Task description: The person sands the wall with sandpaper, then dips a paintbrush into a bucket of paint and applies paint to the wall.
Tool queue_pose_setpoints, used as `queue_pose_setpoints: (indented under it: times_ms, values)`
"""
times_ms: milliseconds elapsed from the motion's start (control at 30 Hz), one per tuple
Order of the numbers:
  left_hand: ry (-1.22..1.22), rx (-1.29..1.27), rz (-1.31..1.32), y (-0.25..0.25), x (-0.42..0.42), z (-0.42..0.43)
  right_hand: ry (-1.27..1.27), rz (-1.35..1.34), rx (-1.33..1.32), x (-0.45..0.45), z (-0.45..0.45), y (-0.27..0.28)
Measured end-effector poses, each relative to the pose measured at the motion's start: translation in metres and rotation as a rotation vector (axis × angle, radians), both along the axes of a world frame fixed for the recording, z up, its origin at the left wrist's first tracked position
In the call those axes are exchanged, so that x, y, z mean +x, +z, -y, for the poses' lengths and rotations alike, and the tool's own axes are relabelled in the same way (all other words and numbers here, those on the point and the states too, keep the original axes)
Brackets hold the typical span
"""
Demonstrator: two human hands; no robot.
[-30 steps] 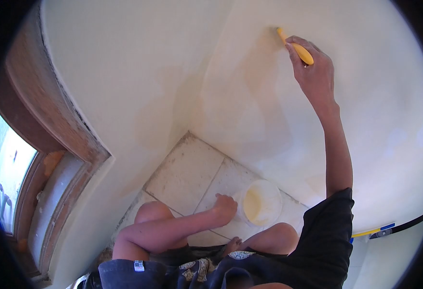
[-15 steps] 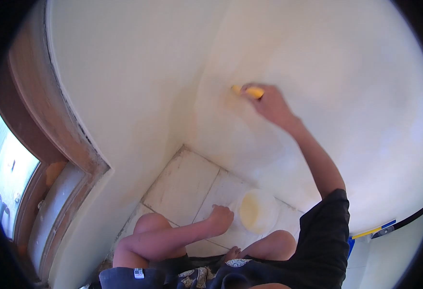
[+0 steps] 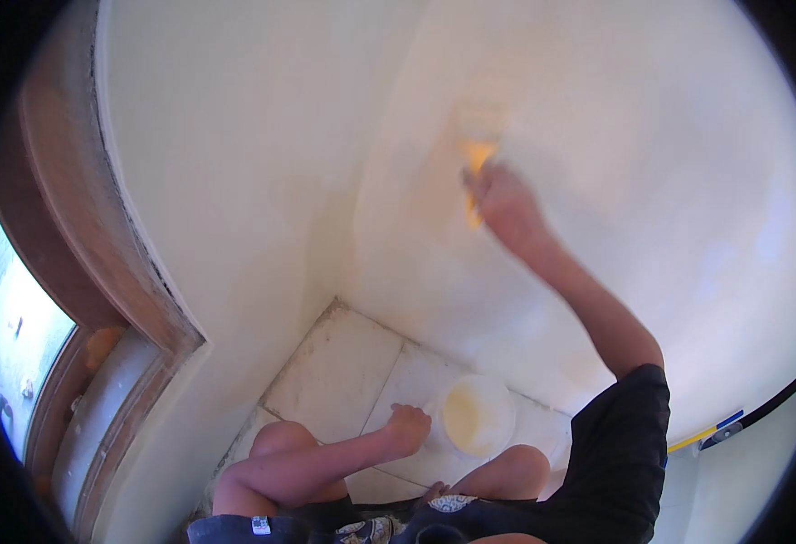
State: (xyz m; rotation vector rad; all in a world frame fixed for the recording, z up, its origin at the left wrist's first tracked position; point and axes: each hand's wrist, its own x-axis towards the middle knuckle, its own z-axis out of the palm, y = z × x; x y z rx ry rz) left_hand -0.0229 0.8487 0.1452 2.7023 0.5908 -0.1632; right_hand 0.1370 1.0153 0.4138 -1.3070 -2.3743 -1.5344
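Observation:
My right hand (image 3: 505, 198) is closed around a yellow-handled paintbrush (image 3: 479, 152). The brush is up against the pale wall (image 3: 652, 181), its head pointing upward; motion blurs both brush and fingers. Low in the view, my left hand (image 3: 409, 429) is curled shut, with the forearm across my bent knee. Right beside it on the floor stands a white bucket (image 3: 504, 419) with pale yellowish liquid inside. Whether the left fingers grip anything, such as the bucket's edge, is hidden.
A brown wooden frame with a bright window (image 3: 26, 335) is on the left. Tiles cover the floor (image 3: 334, 372) up to the wall corner. At the lower right lies a yellow and blue long-shaped thing (image 3: 704, 435) beside a black strip.
The paintbrush has turned from pointing left to pointing up, and my right hand has shifted slightly right and down. My left hand stays by the bucket. The view has tilted a little.

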Motion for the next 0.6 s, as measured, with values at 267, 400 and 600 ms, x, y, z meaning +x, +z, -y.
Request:
queue_pose_setpoints:
  times_ms: [267,400,600]
  values:
    - [-0.002,0.001,-0.006,0.009,-0.006,0.005,0.088,-0.948,-0.503,-0.012,-0.002,0.044]
    - [0.013,-0.029,-0.041,0.017,-0.004,0.004,0.239,-0.808,-0.093,-0.018,-0.009,0.128]
    - [0.020,-0.061,-0.045,0.011,-0.002,0.001,0.289,-0.199,0.432,-0.028,-0.023,0.169]
